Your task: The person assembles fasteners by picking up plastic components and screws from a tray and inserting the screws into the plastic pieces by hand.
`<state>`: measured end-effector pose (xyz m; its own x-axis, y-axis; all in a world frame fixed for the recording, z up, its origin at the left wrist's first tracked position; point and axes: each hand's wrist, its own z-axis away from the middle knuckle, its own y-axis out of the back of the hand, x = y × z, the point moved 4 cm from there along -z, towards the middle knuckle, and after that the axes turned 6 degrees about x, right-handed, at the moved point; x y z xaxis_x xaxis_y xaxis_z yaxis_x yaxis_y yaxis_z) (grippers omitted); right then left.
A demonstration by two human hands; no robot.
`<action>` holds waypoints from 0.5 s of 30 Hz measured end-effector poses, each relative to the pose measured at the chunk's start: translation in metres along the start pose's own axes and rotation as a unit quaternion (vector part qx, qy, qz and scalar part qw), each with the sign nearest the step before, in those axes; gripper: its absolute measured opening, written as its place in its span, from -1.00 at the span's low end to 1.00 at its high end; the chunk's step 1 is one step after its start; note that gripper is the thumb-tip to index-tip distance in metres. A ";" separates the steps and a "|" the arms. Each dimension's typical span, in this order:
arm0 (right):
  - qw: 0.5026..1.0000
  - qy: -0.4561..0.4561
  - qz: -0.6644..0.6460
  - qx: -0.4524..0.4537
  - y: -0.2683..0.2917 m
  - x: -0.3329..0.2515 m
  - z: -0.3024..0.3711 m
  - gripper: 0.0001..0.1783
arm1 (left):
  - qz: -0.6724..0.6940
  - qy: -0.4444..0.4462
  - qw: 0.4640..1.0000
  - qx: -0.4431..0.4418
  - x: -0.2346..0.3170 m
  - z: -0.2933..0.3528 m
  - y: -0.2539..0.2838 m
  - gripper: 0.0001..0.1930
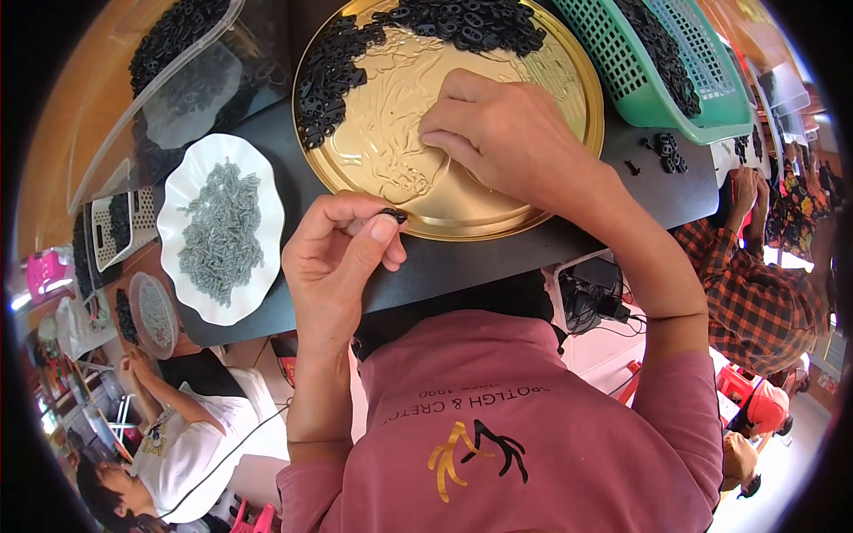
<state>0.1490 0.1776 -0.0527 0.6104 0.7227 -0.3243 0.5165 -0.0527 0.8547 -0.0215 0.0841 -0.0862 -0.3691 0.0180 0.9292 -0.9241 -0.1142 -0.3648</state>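
surface: dark table point(462, 262) | on it: gold tray point(577, 84), white dish point(267, 213), green basket point(662, 111), loose black parts point(668, 151)

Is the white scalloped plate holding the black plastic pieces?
No, the white scalloped plate holds a heap of small grey parts; the black pieces lie on the round gold tray.

Bare gold tray point(391, 115) centre lay open for hand; black parts point(355, 62) banked along far rim, green basket point(657, 98) crowding right, white dish point(191, 293) left.
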 end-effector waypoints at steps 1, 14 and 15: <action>1.000 0.002 0.000 -0.001 -0.003 0.000 -0.001 -0.91 | -0.002 0.002 1.000 0.000 0.000 0.000 0.000 -0.88; 0.988 0.095 0.119 -0.025 -0.013 -0.011 -0.024 -0.86 | 0.010 0.010 1.000 0.001 0.000 -0.001 0.002 -0.87; 0.989 0.102 0.108 -0.024 -0.012 -0.012 -0.025 -0.86 | 0.010 0.008 1.000 0.002 0.000 -0.001 0.003 -0.87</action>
<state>0.1208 0.1867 -0.0490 0.5666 0.8227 -0.0469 0.3551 -0.1924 0.9148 -0.0240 0.0851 -0.0873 -0.3887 0.0307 0.9208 -0.9162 -0.1187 -0.3828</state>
